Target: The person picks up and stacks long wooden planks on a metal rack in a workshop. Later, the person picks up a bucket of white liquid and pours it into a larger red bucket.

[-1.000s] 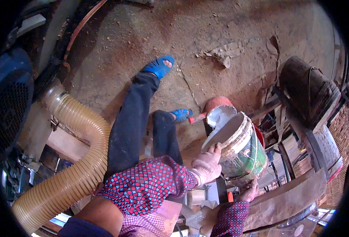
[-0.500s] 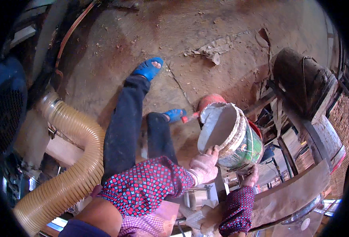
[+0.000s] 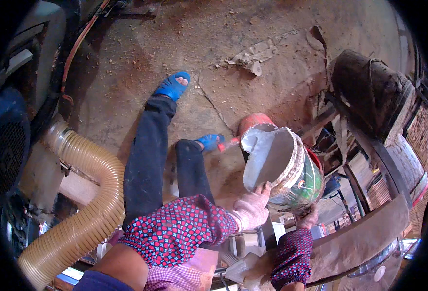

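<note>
A white and green bucket with a crusted rim is tipped on its side, its mouth toward the left. My left hand, in a pale knit glove, grips the rim's near edge. Under the base, my right hand curls round the bottom edge; part of it is hidden. White liquid runs along the inner wall and over the lip. Just beyond the lip is a red container with a stubby red handle; white liquid shows inside its opening.
A ribbed tan hose curves along the left, near a dark machine with a blue round guard. On the right stand a dark, crusted drum and a curved brown panel. Torn sheeting lies on the dusty floor.
The bucket has tipped a little further. White liquid now reaches the red container's opening, where none showed before. Both hands keep their hold, and the whole view has shifted slightly.
</note>
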The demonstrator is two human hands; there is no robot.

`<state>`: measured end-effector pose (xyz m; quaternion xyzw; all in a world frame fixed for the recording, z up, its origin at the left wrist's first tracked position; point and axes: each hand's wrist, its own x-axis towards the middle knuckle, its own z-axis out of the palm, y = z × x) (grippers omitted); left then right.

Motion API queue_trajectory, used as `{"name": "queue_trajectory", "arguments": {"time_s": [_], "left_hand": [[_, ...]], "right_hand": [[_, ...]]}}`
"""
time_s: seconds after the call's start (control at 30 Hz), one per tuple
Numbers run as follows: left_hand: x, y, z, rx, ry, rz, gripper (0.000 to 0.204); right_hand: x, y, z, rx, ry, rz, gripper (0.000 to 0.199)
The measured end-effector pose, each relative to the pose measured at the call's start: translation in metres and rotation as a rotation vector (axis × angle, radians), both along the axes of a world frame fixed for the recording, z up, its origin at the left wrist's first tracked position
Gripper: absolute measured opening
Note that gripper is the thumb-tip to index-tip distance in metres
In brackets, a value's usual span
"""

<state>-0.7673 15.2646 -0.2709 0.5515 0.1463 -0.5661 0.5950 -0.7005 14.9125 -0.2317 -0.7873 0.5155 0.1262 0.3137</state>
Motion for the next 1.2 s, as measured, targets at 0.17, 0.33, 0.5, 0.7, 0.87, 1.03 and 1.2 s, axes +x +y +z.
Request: {"name": "queue_trajectory", "arguments": {"time_s": [0.17,0.33,0.5,0.7,0.87,1.03,1.2], "left_hand": [[0.003,0.007,0.000,-0.057,0.007,0.007,0.080],[-0.005,-0.012,-0.002,-0.077,-0.077,0.061,0.080],[0.001,-0.020,-0.004,-0.096,-0.088,0.044,0.081],[-0.020,-0.035,0.000,-0.001,-0.245,0.131,0.077],[-0.009,0.001,0.019,0.085,-0.218,-0.059,0.079],[-0.001,0.023,0.027,0.122,-0.230,-0.079,0.081],[0.028,0.082,0.114,0.335,-0.226,-0.169,0.078]], "right_hand": [[0.008,0.004,-0.006,0.030,0.011,-0.107,0.034],[0.013,-0.035,-0.017,-0.002,0.136,-0.142,0.040],[0.016,-0.015,-0.027,-0.168,0.154,0.087,0.032],[-0.003,0.058,-0.028,-0.207,-0.044,0.050,0.034],[0.018,0.232,0.008,-0.086,-0.265,0.297,0.051],[0.036,0.300,0.099,-0.349,-0.366,0.904,0.041],[0.070,0.296,0.245,-0.124,-0.557,0.791,0.035]]}}
